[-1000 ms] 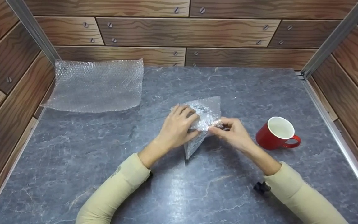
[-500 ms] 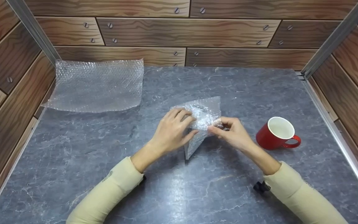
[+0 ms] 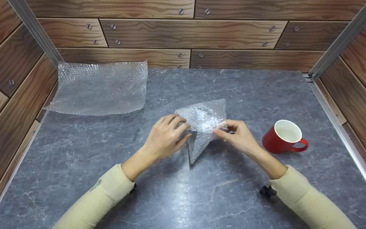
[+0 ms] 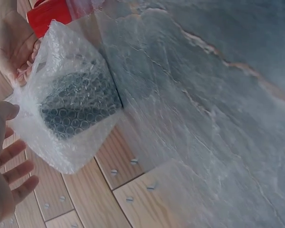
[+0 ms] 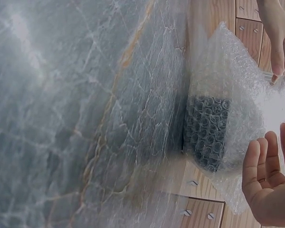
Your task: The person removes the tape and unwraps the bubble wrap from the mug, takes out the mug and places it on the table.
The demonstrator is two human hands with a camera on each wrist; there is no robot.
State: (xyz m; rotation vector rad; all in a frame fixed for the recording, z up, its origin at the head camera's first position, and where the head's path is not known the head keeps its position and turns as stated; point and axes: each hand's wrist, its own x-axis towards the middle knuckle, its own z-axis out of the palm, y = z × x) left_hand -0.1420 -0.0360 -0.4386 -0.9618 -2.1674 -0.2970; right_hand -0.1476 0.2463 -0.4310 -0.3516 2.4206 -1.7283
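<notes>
Near the middle of the gray marbled table (image 3: 230,203), a folded, crumpled bubble-wrap bundle (image 3: 202,114), with one pointed corner toward the person and another toward the far right. Through its bubbles in both wrist views, a dark patch (image 4: 71,109) (contents or mere shadow, cannot tell). At the right edge of the bundle, the right hand (image 3: 240,135), with a bit of plastic pinched between thumb and fingers: a narrow grip, firmly on the wrap. At the left edge, the left hand (image 3: 167,135), back upward, fingers loosely bent and thumb apart from them, a wide hand with nothing in its grasp (whether a fingertip brushes the plastic, cannot tell). Beyond the right hand, apart from it, a red mug (image 3: 272,140), upright, white inside, handle to the right. In the far left corner, a sheet of clear bubble wrap (image 3: 102,89), spread out, well apart from both hands. On the arms, pale yellowish sleeves (image 3: 310,194); under the right cuff, a small black device (image 3: 268,191). Behind everything, a wood-patterned wall (image 3: 186,31) with printed screws.
</notes>
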